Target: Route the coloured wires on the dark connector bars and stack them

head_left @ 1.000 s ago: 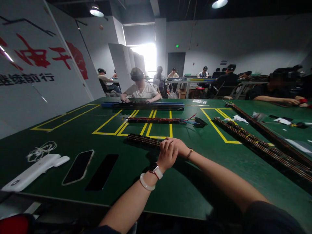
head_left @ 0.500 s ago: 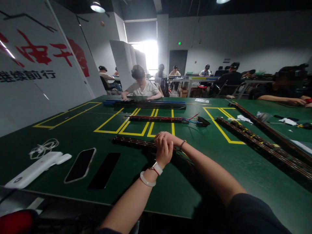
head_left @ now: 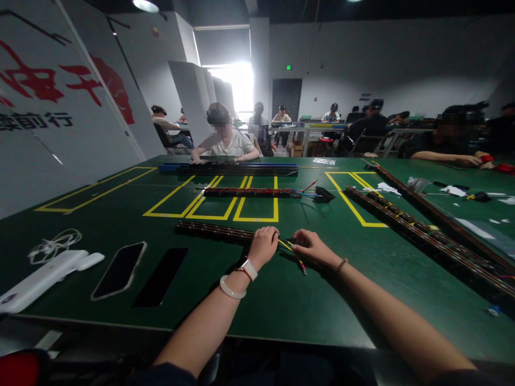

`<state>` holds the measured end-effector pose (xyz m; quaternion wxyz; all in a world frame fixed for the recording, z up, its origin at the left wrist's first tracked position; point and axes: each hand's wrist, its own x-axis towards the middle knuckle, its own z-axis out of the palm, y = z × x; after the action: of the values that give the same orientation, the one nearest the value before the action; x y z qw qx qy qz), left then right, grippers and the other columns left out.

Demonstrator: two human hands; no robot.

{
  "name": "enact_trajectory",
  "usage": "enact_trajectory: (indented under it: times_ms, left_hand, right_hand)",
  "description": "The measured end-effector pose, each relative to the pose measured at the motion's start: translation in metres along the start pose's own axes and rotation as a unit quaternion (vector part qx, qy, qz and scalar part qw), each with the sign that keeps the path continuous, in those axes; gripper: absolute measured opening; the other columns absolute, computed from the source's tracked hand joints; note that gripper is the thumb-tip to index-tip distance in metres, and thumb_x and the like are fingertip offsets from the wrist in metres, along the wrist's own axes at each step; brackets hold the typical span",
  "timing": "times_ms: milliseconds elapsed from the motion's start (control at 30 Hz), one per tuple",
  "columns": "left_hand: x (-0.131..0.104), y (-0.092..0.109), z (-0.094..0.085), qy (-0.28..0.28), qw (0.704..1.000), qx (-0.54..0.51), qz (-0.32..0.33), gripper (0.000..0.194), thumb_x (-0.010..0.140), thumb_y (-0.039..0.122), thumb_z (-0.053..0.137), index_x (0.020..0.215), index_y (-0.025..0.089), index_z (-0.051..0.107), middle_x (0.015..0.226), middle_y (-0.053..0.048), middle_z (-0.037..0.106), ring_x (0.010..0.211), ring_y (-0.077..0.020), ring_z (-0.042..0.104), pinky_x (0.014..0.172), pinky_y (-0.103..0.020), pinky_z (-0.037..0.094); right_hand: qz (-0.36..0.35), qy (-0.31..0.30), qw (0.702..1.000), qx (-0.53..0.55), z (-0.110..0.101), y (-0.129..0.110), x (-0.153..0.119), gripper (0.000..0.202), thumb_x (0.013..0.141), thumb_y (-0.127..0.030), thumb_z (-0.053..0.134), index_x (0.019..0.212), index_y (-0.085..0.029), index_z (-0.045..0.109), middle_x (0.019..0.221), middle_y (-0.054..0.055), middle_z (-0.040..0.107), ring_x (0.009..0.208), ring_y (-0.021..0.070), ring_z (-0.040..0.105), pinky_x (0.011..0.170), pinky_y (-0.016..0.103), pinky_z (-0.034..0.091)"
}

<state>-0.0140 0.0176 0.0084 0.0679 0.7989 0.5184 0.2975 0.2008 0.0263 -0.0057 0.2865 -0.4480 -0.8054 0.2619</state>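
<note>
A long dark rail with metal strips along its top lies on the green table in front of me. My left hand is closed over its right end and hides that end. Thin yellow wires come out beside that hand, and one carries a red sleeve and metal ring lug. Just to the right, my right hand has its thumb and fingers closed at the yellow wires; the exact pinch point is small.
Two phones, a white device and a coiled cable lie at left. Beyond is a wired rail; more rails lie at right. A person sits opposite.
My hands were together over the rail's right end; now the right hand has moved off to the right. The yellow wires and ring lug show between and below the hands.
</note>
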Motion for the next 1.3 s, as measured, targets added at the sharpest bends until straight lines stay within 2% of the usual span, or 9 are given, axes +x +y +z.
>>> enact_trajectory:
  times_ms: [100,300,633,700,767,833,967,1133,1300]
  left_hand:
    - [0.000,0.001,0.000,0.002,1.000,-0.003,0.001,0.020,0.093,0.018,0.038,0.091,0.019,0.059,0.092,-0.005,0.065,0.091,-0.0200,0.059,0.087,-0.036,0.042]
    - [0.001,0.000,0.000,0.015,0.999,-0.035,-0.010,0.019,0.094,0.019,0.039,0.100,0.018,0.058,0.097,-0.006,0.066,0.095,-0.0207,0.060,0.091,-0.038,0.043]
    - [-0.001,0.008,-0.008,0.092,0.993,-0.075,0.006,0.019,0.091,0.019,0.043,0.103,0.016,0.057,0.104,-0.011,0.062,0.103,-0.0227,0.055,0.093,-0.040,0.043]
    - [-0.006,0.019,-0.010,0.061,0.992,-0.104,0.026,0.017,0.090,0.022,0.043,0.094,0.016,0.059,0.096,-0.009,0.062,0.094,-0.0210,0.057,0.086,-0.036,0.045]
    - [-0.011,0.032,-0.007,-0.037,0.984,-0.175,0.012,0.024,0.093,0.030,0.041,0.084,0.017,0.060,0.081,-0.005,0.063,0.077,-0.0169,0.059,0.073,-0.029,0.046]
    - [-0.017,0.043,0.001,-0.158,0.948,-0.272,-0.041,0.033,0.093,0.037,0.040,0.075,0.016,0.059,0.068,-0.002,0.059,0.057,-0.0117,0.055,0.057,-0.024,0.043]
    - [-0.023,0.048,0.016,-0.332,0.803,-0.462,-0.176,0.038,0.091,0.043,0.039,0.080,0.012,0.058,0.072,-0.005,0.063,0.044,-0.0090,0.054,0.042,-0.020,0.036]
    - [-0.022,0.038,0.014,-0.379,0.664,-0.584,-0.274,0.036,0.091,0.043,0.043,0.099,0.011,0.057,0.086,-0.011,0.069,0.065,-0.0174,0.068,0.063,-0.029,0.051]
    - [-0.021,0.039,0.012,-0.374,0.628,-0.595,-0.334,0.061,0.096,0.054,0.027,0.096,0.003,0.061,0.080,-0.018,0.070,0.069,-0.0179,0.068,0.073,-0.031,0.050]
  right_hand:
    - [-0.038,0.011,0.995,-0.089,0.004,-0.013,-0.004,0.039,0.070,-0.041,0.074,0.097,-0.017,0.060,0.087,0.003,0.062,0.078,0.0166,0.052,0.071,0.027,0.041]
    - [-0.054,-0.003,0.991,-0.122,0.004,-0.022,-0.006,0.006,0.080,-0.019,0.059,0.085,-0.016,0.061,0.081,0.004,0.063,0.072,0.0138,0.054,0.065,0.023,0.038]
    - [0.051,0.002,0.998,0.048,0.002,0.000,0.003,0.027,0.087,-0.036,0.055,0.090,-0.015,0.071,0.083,0.005,0.072,0.076,0.0175,0.063,0.070,0.026,0.045]
    - [0.051,-0.002,0.997,0.050,0.003,0.002,0.004,0.028,0.088,-0.037,0.054,0.090,-0.015,0.072,0.085,0.005,0.072,0.078,0.0182,0.064,0.071,0.026,0.045]
    - [0.043,-0.008,0.998,0.047,0.005,0.002,0.005,0.029,0.088,-0.036,0.052,0.091,-0.016,0.072,0.086,0.005,0.072,0.079,0.0184,0.064,0.071,0.026,0.045]
    - [0.034,-0.014,0.998,0.041,0.007,0.002,0.005,0.029,0.089,-0.034,0.050,0.092,-0.015,0.072,0.084,0.005,0.072,0.078,0.0182,0.064,0.069,0.025,0.045]
    - [0.018,-0.033,0.998,0.040,0.008,0.000,0.005,0.032,0.090,-0.036,0.048,0.091,-0.014,0.072,0.081,0.005,0.072,0.073,0.0168,0.062,0.066,0.025,0.045]
    - [0.002,-0.046,0.997,0.058,0.009,0.001,0.004,0.024,0.083,-0.035,0.061,0.090,-0.015,0.073,0.081,0.005,0.072,0.070,0.0157,0.061,0.065,0.024,0.045]
    - [0.023,-0.010,0.997,0.072,0.009,0.002,0.002,0.018,0.082,-0.030,0.063,0.089,-0.016,0.073,0.080,0.004,0.069,0.072,0.0149,0.060,0.063,0.024,0.044]
